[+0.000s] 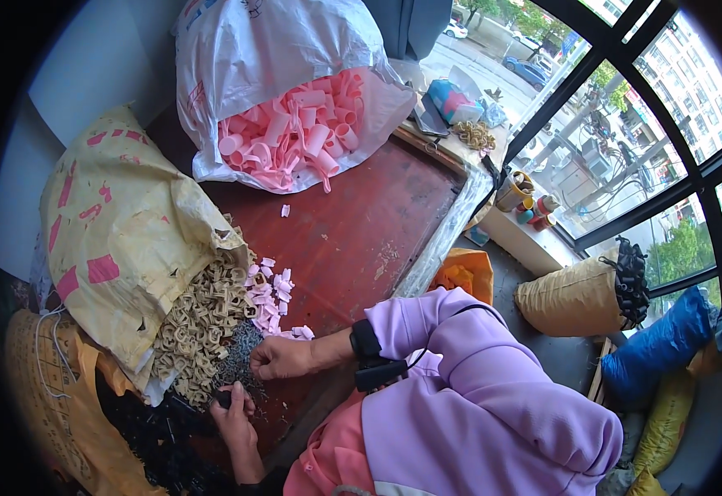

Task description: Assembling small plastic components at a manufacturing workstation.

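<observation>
Head view, and it all centres on the left hand (235, 413), thumb and fingers closed on a small black piece (224, 399), smooth and dark, right at the near edge of the heaps; just beside it, the right hand (282, 358) has its fingers curled in tight over the grey bits (239, 354), and whether anything is pinched inside I cannot tell; those bits are tiny, a gritty scatter on the worn red tabletop (352, 223). Moving out, tan pieces (200, 322), angular and open like little frames, pile up against the grey; pale pink pieces (270, 293), small and chunky, lie alongside; black parts (158, 430) mass in shadow to the left of the left hand. Wider now: a crinkled yellow sack (109, 223) with bright pink patches gapes over the tan heap; a shiny white woven sack (270, 41) lies open at the far end, full of smooth pink cup-shaped pieces (295, 124); for lettering, dark printed characters run down the brown sack (38, 380) at far left, and some marks show on the white one, creased and hard to make out.
</observation>
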Motion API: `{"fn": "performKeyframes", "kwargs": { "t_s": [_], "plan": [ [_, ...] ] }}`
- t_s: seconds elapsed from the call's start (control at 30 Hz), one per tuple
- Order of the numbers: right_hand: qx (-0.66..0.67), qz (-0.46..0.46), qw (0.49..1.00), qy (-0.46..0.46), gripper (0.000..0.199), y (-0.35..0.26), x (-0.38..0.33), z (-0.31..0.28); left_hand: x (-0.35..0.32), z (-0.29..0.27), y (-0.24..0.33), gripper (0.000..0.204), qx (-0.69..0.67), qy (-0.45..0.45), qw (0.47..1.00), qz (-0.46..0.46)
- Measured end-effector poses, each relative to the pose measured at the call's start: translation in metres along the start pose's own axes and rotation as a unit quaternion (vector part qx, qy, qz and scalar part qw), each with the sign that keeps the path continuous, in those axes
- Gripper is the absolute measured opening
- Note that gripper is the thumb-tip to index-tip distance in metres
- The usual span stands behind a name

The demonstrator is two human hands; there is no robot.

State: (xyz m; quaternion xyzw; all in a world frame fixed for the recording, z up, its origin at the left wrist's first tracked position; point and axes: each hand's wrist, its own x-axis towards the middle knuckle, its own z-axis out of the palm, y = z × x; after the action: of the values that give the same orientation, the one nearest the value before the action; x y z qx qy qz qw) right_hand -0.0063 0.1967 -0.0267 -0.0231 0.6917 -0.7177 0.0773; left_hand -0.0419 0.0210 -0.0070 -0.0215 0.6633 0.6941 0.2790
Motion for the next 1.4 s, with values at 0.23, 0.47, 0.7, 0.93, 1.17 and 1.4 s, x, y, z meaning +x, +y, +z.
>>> {"fn": "performKeyframes", "kwargs": {
  "t_s": [0.23,0.47,0.7,0.93,1.17,1.4],
  "plan": [
    [0.09,-0.011,0.996,-0.002,0.013,-0.01,-0.006,-0.021,0.0,0.018,0.008,0.035,-0.107,-0.123,0.986,-0.046],
    [0.058,0.04,0.997,-0.04,0.034,-0.023,-0.017,-0.012,-0.014,0.012,0.012,0.038,-0.272,-0.199,0.938,-0.077],
    [-0.036,0.008,0.999,-0.011,0.048,-0.039,-0.023,0.001,-0.017,0.009,-0.001,0.04,-0.236,-0.213,0.946,-0.067],
    [-0.138,-0.058,0.989,-0.018,0.052,-0.037,-0.017,0.001,-0.015,0.01,0.001,0.033,-0.255,-0.227,0.936,-0.087],
    [-0.229,-0.088,0.969,-0.023,0.053,-0.034,-0.01,0.004,-0.015,0.013,0.002,0.034,-0.246,-0.218,0.94,-0.096],
    [-0.225,-0.075,0.97,-0.057,0.05,-0.034,-0.007,0.008,-0.017,0.018,0.007,0.033,-0.205,-0.23,0.947,-0.088]
  ]
}}
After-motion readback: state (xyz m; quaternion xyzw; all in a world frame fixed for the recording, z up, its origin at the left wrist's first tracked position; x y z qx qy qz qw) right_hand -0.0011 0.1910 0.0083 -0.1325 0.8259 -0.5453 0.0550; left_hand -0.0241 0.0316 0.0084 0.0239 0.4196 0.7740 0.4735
